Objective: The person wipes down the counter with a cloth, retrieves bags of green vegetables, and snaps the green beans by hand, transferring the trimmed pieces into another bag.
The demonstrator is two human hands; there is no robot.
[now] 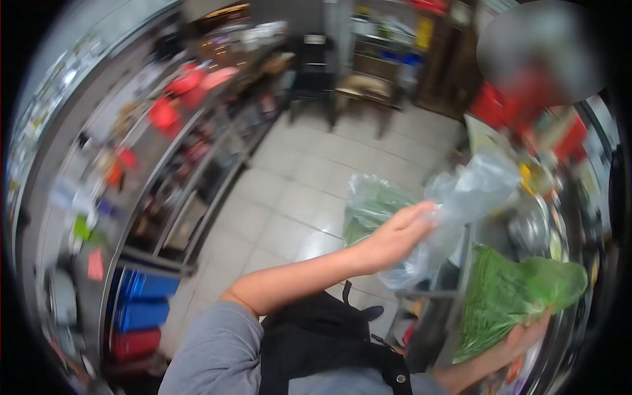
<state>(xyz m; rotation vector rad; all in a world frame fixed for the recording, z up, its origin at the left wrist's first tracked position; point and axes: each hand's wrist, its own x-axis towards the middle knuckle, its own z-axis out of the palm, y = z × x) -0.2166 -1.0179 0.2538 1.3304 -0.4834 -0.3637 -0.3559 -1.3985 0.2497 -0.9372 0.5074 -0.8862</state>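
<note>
My left hand (401, 238), centre right of the view, is closed on a clear plastic bag (474, 191) that hangs and spreads out to its right. Just beyond that hand is another clear bag (372, 207) with green contents. At the lower right my right hand (526, 334) is closed round the gathered part of a clear bag of green vegetables (497, 296), which rests by the counter edge. The fingertips of my right hand are partly hidden by the bag.
Shelving with red items (164, 117) runs along the left, with blue bins (148, 286) and a red bin (136, 344) below. A chair (365, 85) stands at the back. Metal bowls (528, 227) lie on the right counter; a blurred round shape is at the upper right.
</note>
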